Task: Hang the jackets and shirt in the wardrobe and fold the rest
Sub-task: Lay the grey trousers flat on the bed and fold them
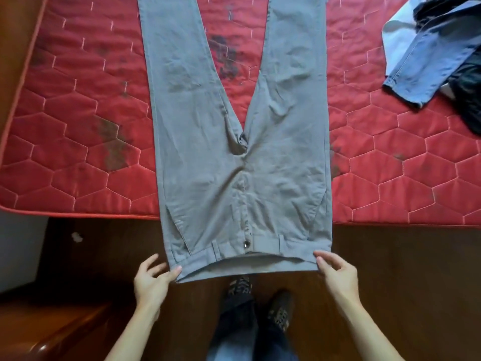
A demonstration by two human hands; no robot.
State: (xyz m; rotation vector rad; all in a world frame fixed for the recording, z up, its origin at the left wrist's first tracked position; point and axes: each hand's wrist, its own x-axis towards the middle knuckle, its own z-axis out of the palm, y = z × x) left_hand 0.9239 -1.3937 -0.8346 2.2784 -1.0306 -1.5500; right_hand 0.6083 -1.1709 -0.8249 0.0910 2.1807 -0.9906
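Note:
A pair of grey trousers lies flat on the red quilted mattress, legs pointing away, waistband hanging over the near edge. My left hand pinches the left corner of the waistband with thumb and fingertip, the other fingers spread. At the right corner, my right hand pinches the waistband the same way. A pile of other clothes lies at the far right: blue jeans, a white garment and dark garments.
The mattress edge runs across in front of me. A dark wooden floor lies below, with my feet on it. A wooden bed frame borders the left side. A wooden piece sits at lower left.

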